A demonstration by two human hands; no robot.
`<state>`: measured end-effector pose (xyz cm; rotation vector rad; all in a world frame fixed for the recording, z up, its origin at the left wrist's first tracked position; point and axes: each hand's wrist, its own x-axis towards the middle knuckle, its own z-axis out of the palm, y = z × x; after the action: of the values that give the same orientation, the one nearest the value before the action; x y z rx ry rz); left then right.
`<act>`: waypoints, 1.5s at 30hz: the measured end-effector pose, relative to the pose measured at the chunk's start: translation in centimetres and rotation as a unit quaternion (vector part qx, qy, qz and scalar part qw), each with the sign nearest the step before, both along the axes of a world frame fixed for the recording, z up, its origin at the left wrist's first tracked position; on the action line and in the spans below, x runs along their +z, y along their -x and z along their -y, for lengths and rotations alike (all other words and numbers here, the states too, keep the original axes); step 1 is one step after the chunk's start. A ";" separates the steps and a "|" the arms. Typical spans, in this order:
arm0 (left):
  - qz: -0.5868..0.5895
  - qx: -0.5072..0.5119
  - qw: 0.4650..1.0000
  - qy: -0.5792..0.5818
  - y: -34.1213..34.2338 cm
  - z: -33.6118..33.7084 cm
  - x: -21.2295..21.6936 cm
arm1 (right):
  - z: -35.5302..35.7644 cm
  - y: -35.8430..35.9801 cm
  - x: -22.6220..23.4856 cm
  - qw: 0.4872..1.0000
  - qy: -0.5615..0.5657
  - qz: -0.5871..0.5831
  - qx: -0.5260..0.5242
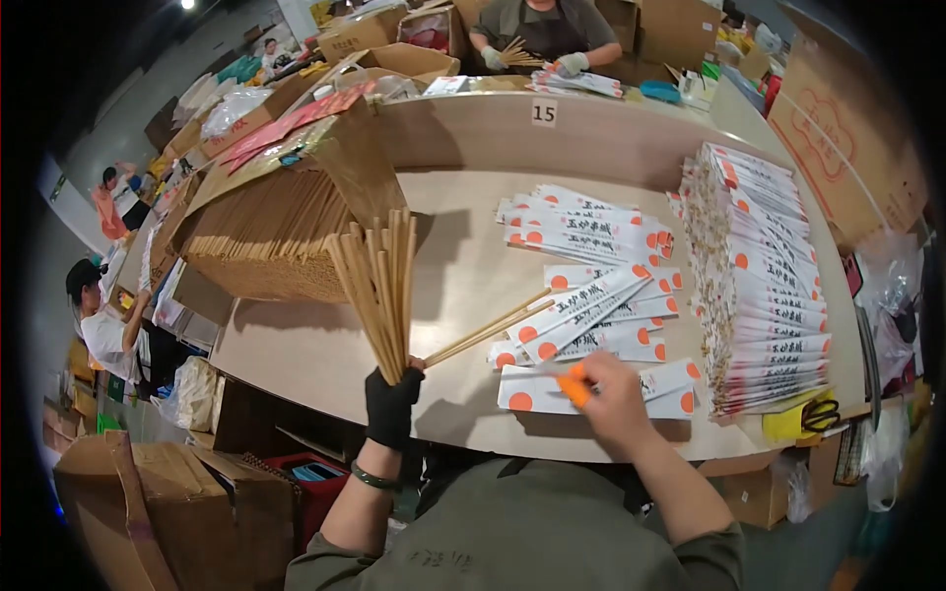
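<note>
My left hand (392,406), in a black fingerless glove, is closed round a bunch of wooden chopsticks (379,291) that fan upward. A separate pair of chopsticks (490,328) slants out to the right from its thumb side. Near the table's front edge, my right hand (613,399) has orange covers on its fingertips. Its fingers are curled together at a white paper chopstick sleeve (530,390) with orange dots; motion smears them slightly. Just beyond lies a loose pile of similar sleeves (601,305), with another overlapping group (581,225) farther back.
A cardboard box (266,261) packed with chopsticks lies open on the left. Tall stacks of sleeves (769,286) line the right side, near scissors (820,416) on something yellow. A low partition (463,128) runs along the back; beyond it a co-worker's gloved hands (573,64) handle chopsticks and sleeves.
</note>
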<state>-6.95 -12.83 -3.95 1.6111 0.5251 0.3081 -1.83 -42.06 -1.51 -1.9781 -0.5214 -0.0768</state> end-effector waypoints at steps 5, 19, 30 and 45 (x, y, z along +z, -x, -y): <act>0.003 -0.062 0.997 -0.039 1.4 -1.6 0.5 | 1.2 -1.2 2.1 0.992 -0.070 -0.097 -0.030; -0.040 -0.122 0.989 -0.072 1.4 -3.6 2.2 | 1.6 -1.7 2.6 0.998 -0.001 -0.066 0.003; 0.010 -0.162 0.984 -0.070 1.1 -2.9 0.9 | 0.7 -1.6 2.6 0.981 0.085 0.169 0.053; -0.003 0.036 0.956 -0.290 -1.0 0.0 -6.4 | -1.0 2.3 -1.3 0.896 0.308 0.285 0.145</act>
<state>-5.95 -12.81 -10.34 2.1634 0.5276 0.5488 -4.17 -41.06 -2.84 -2.4608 -1.3544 -0.3496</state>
